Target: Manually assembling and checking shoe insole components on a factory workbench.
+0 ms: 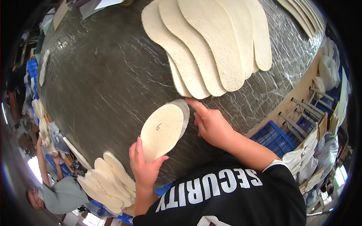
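My left hand (144, 164) grips a cream felt insole (160, 128) by its lower end, with the thumb on the face that bears a small handwritten mark. From behind that insole's right edge shows a greyish piece (184, 116), perhaps a second insole turned over. My right hand (212, 124) has its index finger stretched out and the others bent. That fingertip meets the top of the greyish piece, close to the lower edge of the fanned insoles (211, 45); whether it touches the fan I cannot tell. Nothing shows in the right hand's grasp.
Dark, wrinkled sheeting covers the table (98, 83). Another insole stack (107, 180) sits at its near left edge, and more insoles (303, 17) lie far right. Blue crates (273, 137) stand beyond the right edge. At lower left is another person (66, 196).
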### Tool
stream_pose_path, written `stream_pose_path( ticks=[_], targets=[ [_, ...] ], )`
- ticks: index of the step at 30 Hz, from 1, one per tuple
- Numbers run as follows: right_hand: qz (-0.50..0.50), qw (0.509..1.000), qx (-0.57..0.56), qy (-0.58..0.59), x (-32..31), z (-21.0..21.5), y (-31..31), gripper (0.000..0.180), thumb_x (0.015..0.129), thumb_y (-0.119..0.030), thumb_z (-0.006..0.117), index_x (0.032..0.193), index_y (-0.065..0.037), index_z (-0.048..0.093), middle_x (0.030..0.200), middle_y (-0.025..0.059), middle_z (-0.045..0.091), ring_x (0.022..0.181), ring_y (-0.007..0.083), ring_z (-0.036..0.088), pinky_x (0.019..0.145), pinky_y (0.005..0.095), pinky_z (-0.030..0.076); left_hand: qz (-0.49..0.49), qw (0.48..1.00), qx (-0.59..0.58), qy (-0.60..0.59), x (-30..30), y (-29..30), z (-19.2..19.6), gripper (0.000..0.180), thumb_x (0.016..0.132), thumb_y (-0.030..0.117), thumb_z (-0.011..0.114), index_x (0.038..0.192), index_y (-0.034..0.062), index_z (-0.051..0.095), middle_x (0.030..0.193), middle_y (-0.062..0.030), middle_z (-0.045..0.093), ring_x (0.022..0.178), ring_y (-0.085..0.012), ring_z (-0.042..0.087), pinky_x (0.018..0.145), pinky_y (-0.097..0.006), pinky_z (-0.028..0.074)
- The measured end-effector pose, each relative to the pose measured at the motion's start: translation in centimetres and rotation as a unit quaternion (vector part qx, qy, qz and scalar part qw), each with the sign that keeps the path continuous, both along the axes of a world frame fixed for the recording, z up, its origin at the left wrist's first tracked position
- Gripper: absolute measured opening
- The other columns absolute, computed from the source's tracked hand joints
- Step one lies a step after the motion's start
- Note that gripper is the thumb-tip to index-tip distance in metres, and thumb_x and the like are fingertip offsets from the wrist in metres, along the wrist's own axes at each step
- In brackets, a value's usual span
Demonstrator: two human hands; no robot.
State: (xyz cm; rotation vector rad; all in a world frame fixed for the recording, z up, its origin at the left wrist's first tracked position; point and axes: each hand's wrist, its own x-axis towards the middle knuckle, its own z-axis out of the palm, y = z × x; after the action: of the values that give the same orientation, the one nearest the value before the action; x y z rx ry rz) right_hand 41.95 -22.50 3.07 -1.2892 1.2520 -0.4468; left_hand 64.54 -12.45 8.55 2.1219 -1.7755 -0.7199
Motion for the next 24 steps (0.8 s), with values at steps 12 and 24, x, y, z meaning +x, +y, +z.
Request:
stream_pose_path(
  ticks=[12,24],
  targets=[
    [0.040,0.986,0.140,-0.086,-0.9,0.3,-1.4,0.052,0.082,0.008,0.038,0.133,0.001,0.045,0.066,0.0103,0.056,0.050,0.0177,0.060,0.051,0.0298,0.051,-0.003,0.999,0.043,0.003,-0.4,-0.4,-0.1,0.096,0.055,0.031,0.088,0.134,-0.0015,0.043,0.122,-0.0160,0.049,0.110,-0.0316,0.050,0.094,-0.040,0.041],
    [0.045,0.989,0.102,-0.094,-0.9,-0.1,-1.2,0.051,0.083,0.008,0.040,0.133,0.002,0.046,0.065,0.0101,0.056,0.050,0.0181,0.061,0.053,0.0307,0.052,-0.024,0.999,0.027,-0.025,-1.1,-0.6,-0.2,0.095,0.054,0.022,0.090,0.134,0.0005,0.044,0.119,-0.0172,0.049,0.105,-0.0332,0.053,0.088,-0.041,0.045]
  ],
)
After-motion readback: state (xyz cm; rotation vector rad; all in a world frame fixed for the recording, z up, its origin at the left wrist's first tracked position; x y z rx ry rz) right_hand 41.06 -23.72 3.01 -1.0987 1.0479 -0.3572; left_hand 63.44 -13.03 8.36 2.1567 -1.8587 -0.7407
